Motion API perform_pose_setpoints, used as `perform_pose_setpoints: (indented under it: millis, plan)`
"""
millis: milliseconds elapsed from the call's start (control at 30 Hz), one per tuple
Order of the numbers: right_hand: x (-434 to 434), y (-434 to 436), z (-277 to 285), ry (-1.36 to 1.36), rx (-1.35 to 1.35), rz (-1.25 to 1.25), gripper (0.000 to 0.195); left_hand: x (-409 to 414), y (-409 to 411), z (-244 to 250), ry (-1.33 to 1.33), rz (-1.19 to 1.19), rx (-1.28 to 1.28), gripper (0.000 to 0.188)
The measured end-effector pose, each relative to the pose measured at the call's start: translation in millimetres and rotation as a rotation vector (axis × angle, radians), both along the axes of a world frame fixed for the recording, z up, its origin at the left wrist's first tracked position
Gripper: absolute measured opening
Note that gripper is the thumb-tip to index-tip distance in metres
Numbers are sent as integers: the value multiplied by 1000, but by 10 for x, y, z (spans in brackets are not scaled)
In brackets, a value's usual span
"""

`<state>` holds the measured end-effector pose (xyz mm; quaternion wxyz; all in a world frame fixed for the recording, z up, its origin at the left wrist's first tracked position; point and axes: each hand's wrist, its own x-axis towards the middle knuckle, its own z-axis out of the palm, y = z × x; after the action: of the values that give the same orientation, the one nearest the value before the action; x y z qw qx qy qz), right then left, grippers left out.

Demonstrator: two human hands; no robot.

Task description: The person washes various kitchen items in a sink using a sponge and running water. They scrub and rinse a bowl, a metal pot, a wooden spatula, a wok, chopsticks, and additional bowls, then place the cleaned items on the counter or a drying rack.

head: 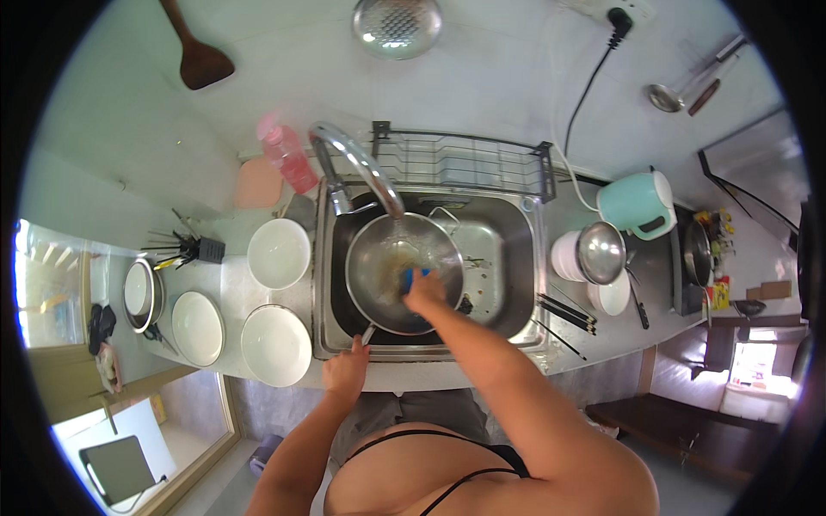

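A wide metal pan (368,258) sits tilted in the left part of a stainless steel sink (516,258), under the curved chrome faucet (361,158). Water and brownish residue lie in the pan. My right hand (426,293) holds a blue scrubbing pad (408,278) against the pan's inside. At the sink's front edge, my left hand (347,367) grips the end of the pan's handle (368,335). Dark food scraps lie on the sink bottom to the right of the pan.
White bowls (277,345) stand left of the sink, near a pink soap bottle (288,158). A wire rack (458,164) stands behind it. To the right are black chopsticks (568,313), stacked bowls (601,253), a knife (640,306) and a mint-green kettle (629,203).
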<state>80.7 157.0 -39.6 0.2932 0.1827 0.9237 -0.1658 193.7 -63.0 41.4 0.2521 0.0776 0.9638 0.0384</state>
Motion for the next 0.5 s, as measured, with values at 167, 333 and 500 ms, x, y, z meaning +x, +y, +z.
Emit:
perform_pose_setpoints:
  millis: [167, 333, 500]
  plan:
    - [323, -497, 100, 71, -230, 65, 65, -46, 31, 20, -45, -5, -6, 41]
    - [281, -37, 293, -158, -333, 360, 40, -97, 25, 116, -27, -17, 20, 42]
    - [900, 817, 1402, 242, 39, 39, 44, -68, -199, 76, 14, 20, 227, 41]
